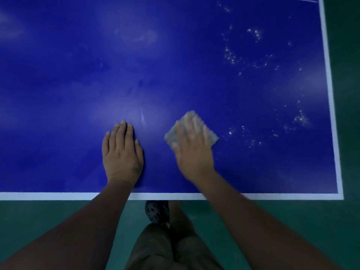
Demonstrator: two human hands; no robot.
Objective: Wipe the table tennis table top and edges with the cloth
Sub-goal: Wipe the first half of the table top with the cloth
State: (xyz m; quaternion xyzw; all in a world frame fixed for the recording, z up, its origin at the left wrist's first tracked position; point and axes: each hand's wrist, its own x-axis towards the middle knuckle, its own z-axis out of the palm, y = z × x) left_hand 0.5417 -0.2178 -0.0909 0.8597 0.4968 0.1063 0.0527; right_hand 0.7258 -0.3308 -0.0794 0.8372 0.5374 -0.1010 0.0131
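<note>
Both your forearms reach forward across the near white edge line (58, 196) of the table tennis table (175, 55), the left one almost straight ahead and the right one angling in from the right, so that it crosses the line further along than the left. Your left hand (121, 152) lies palm down on the blue top just beyond that line, wrist low, fingers straight and close together, the thumb tucked alongside. It holds nothing and only rests on the surface. Your right hand (192, 151) sits beside it at about the same reach beyond the line, apart from the left with a strip of bare blue between them. It too is flat, fingers extended and slightly fanned, pressing down on the cloth (170, 136). The hand is blurred, so you cannot tell the finer lie of its fingertips. The cloth is a pale grey folded square lying on the top under those fingers, its corners showing past the hand on both sides and ahead. Further from the line, and towards its right end, bright white specks (229, 55) lie scattered over the blue. On your side of the line are the green floor (292, 221) and the toe of a dark shoe (154, 210).
</note>
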